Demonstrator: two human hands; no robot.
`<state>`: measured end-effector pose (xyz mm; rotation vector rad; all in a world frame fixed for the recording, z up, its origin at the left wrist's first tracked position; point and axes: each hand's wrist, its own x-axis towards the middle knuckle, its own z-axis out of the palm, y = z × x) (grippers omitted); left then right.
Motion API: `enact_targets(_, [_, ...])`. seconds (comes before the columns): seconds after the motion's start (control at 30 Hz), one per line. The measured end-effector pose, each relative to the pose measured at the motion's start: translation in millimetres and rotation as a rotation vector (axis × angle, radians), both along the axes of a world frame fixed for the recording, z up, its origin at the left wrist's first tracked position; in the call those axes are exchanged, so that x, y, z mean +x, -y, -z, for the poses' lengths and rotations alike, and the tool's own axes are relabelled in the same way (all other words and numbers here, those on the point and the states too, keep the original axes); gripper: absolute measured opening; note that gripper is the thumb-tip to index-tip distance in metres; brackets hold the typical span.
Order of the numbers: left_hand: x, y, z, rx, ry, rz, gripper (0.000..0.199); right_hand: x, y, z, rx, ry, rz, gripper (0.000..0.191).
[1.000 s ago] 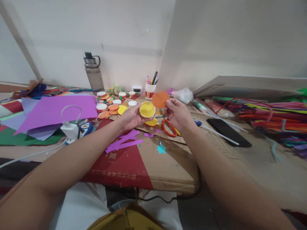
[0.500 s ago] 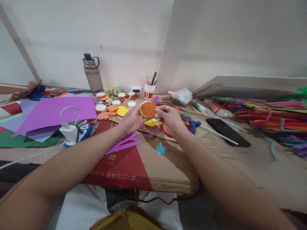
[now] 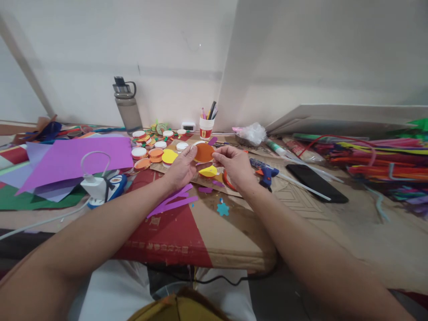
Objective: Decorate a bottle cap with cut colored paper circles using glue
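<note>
At frame centre I note the orange disc (image 3: 204, 153), earlier beside the pale-rimmed piece (image 3: 199, 143), now overlying it — yellow face covered. The left hand (image 3: 182, 168) clasps the piece; the right hand (image 3: 235, 166) pinches the disc's right edge, thumb to forefinger.

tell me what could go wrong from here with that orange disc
The orange paper disc might slip out of line with the pale-rimmed round piece behind it, since the right hand seems to have only its edge. A sideways swing of that hand could also knock the blue glue gun lying close by.
</note>
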<state>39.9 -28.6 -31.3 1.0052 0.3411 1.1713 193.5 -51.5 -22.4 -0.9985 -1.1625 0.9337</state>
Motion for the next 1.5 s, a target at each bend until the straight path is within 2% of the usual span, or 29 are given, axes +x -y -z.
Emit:
enact_targets(0.17, [0,1,-0.6,-0.011,-0.004,-0.009,0.023,2,2,-3.9,0.009,0.084,0.001,0.016])
enact_targets(0.37, [-1,4,-1.7,-0.024,-0.024,-0.013,0.021,1,9,-11.8,0.054,0.247,0.103,0.015])
enact_targets(0.57, [-3,2,0.4,0.014,-0.075,-0.03,0.025,1,11,-8.1,0.126,0.374,0.188,0.01])
enact_targets(0.87, [2,6,-1.9,0.037,-0.07,-0.019,0.026,-3,15,-11.7,0.119,0.404,0.233,0.01])
enact_targets(1.13, [1,3,0.2,0.071,-0.158,-0.047,0.028,-2,10,-6.1,0.211,0.474,0.237,0.011])
enact_targets(1.3, [0,5,-2.2,0.098,-0.166,-0.01,0.029,0,6,-3.9,0.163,0.409,0.209,0.019])
enact_targets(1.5, [0,6,-2.5,0.089,-0.168,0.0,0.025,1,5,-2.9,0.116,0.362,0.171,0.021])
